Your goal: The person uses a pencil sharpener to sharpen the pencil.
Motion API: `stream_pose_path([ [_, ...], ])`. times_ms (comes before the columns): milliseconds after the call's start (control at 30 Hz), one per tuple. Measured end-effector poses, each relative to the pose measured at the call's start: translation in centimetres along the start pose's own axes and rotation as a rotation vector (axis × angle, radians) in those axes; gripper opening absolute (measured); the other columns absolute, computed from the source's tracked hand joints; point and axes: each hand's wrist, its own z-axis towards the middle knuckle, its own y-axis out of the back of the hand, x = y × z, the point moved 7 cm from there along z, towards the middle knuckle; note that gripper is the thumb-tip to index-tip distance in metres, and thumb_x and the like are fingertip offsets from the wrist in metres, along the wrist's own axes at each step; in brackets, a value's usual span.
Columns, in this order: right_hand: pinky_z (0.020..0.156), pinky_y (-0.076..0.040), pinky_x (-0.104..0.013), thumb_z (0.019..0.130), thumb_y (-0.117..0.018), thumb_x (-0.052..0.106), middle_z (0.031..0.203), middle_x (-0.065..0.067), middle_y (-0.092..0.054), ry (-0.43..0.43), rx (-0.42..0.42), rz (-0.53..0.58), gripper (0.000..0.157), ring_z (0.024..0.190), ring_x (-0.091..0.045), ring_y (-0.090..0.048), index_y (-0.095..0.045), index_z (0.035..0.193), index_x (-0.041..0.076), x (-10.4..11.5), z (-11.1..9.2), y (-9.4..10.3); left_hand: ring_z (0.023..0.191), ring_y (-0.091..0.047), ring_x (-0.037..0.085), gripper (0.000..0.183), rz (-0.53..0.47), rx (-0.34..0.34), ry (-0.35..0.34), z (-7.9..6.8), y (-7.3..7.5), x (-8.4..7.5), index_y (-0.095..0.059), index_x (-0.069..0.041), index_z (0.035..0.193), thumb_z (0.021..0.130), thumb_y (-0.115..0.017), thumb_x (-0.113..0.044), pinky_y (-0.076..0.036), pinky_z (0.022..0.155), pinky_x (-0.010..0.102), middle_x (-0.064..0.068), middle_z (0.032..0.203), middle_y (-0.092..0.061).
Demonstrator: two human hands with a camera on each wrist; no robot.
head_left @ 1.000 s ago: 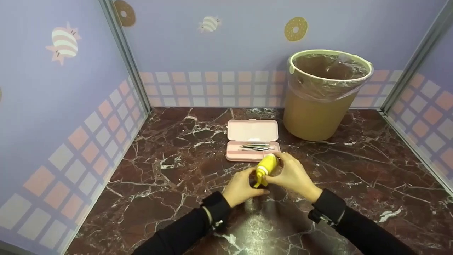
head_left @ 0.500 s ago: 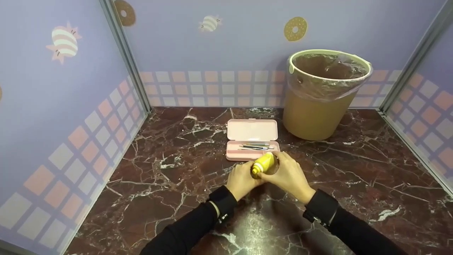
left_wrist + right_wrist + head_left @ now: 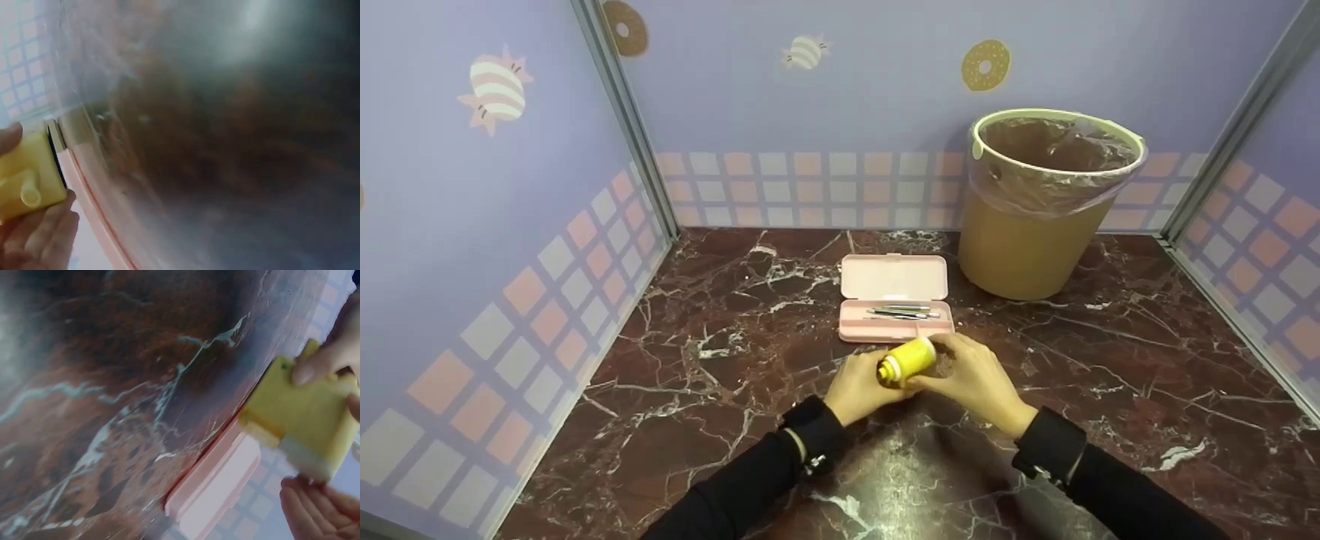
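Note:
Both hands hold a small yellow boxy figure (image 3: 913, 355) with a white band and stubby round pegs, just in front of the pencil case. Its exact kind is unclear. My left hand (image 3: 858, 388) grips the pegged end, while the thumb and fingers of my right hand (image 3: 981, 381) pinch the other end. In the left wrist view, a round peg sticks out of the yellow figure (image 3: 42, 163). From the right wrist view, fingers touch both ends of the figure (image 3: 298, 405). The pink pencil case (image 3: 894, 277) lies open behind, with several slim pencils or pens (image 3: 904, 310) in it.
A tan bin (image 3: 1027, 247) with a clear plastic liner stands at the back right. Around the dark red marbled tabletop (image 3: 720, 420) rise patterned panels (image 3: 870, 97) at the back and both sides.
The yellow figure has tipped from slanting upward to lying more level, and has shifted left. The left hand has closed in around its pegged end. Pencil case and bin have not moved.

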Motion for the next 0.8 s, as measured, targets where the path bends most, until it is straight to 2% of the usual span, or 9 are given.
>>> stream_pose_path([
  [67,0.091,-0.058,-0.046,0.071,-0.093,0.026,0.118,-0.014,-0.075,0.030,0.061,0.034,0.064,0.105,-0.032,-0.073,-0.068,0.125,0.002,-0.4,-0.1,-0.3,0.082,-0.071,0.016,0.046,-0.047,0.066,-0.013,-0.2,-0.1,0.4,-0.073,-0.007,0.109,0.075,-0.090,-0.032,-0.057,0.078,0.026,0.007,0.096,-0.079],
  [167,0.096,-0.058,-0.046,0.072,-0.092,0.019,0.125,-0.019,-0.073,0.062,0.204,0.115,0.069,0.110,-0.034,-0.072,-0.064,0.131,-0.004,-1.3,-0.3,-1.3,0.078,-0.065,0.008,0.046,-0.097,0.170,-0.021,-0.6,-0.4,0.8,-0.073,-0.005,0.109,0.074,-0.091,-0.029,-0.054,0.076,0.021,0.007,0.097,-0.078],
  [300,0.101,-0.056,-0.045,0.072,-0.092,0.022,0.128,-0.017,-0.072,0.037,0.395,0.175,0.072,0.115,-0.031,-0.071,-0.062,0.133,-0.003,-2.6,-1.1,-3.0,0.076,-0.058,0.001,0.046,-0.100,0.259,-0.009,-0.8,-0.8,1.3,-0.072,-0.005,0.108,0.073,-0.091,-0.027,-0.051,0.074,0.018,0.006,0.096,-0.077],
  [367,0.102,-0.056,-0.044,0.072,-0.092,0.026,0.125,-0.012,-0.074,0.013,0.450,0.183,0.070,0.115,-0.028,-0.071,-0.063,0.131,0.001,-3.2,-1.5,-3.5,0.075,-0.058,0.000,0.046,-0.097,0.284,-0.007,-0.8,-1.1,1.4,-0.072,-0.005,0.109,0.072,-0.091,-0.026,-0.051,0.073,0.017,0.006,0.096,-0.077],
  [500,0.100,-0.057,-0.038,0.074,-0.091,0.026,0.123,-0.010,-0.075,-0.030,0.493,0.234,0.063,0.114,-0.027,-0.072,-0.065,0.127,0.003,-3.9,-2.0,-4.3,0.077,-0.058,0.000,0.048,-0.101,0.317,-0.012,-0.6,-1.4,1.6,-0.071,-0.005,0.110,0.072,-0.092,-0.025,-0.052,0.075,0.017,0.006,0.097,-0.077],
  [667,0.096,-0.058,-0.033,0.076,-0.090,0.023,0.119,-0.011,-0.076,-0.047,0.488,0.297,0.057,0.109,-0.025,-0.073,-0.067,0.124,0.003,-4.2,-1.9,-4.5,0.077,-0.057,0.000,0.048,-0.097,0.333,-0.015,-0.5,-1.5,1.7,-0.071,-0.005,0.110,0.072,-0.092,-0.027,-0.051,0.075,0.017,0.005,0.098,-0.076],
  [800,0.092,-0.058,-0.029,0.076,-0.089,0.023,0.115,-0.010,-0.077,-0.047,0.476,0.305,0.053,0.103,-0.017,-0.073,-0.069,0.121,0.004,-4.3,-1.7,-4.6,0.077,-0.057,0.001,0.047,-0.094,0.342,-0.019,-0.3,-1.4,1.8,-0.071,-0.005,0.108,0.072,-0.092,-0.026,-0.051,0.075,0.018,0.006,0.096,-0.076],
])
